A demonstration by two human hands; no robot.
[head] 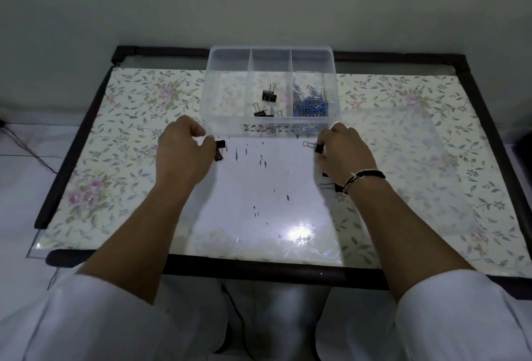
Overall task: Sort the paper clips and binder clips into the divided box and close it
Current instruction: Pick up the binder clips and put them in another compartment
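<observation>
Mid box (pixel 270 127) compartment: binder clips (pixel 269 96); rt compartment: blue paper clips (pixel 311 105)

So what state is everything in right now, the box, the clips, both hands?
Divided box: open, no lid on; left compartment bare.
Binder clips in box: lying in the middle compartment.
Paper clips: blue, heaped in the right compartment.
Left hand: pinches a black binder clip.
Right hand: pinches another binder clip.
Loose binder clip: on the table by the right wrist.
</observation>
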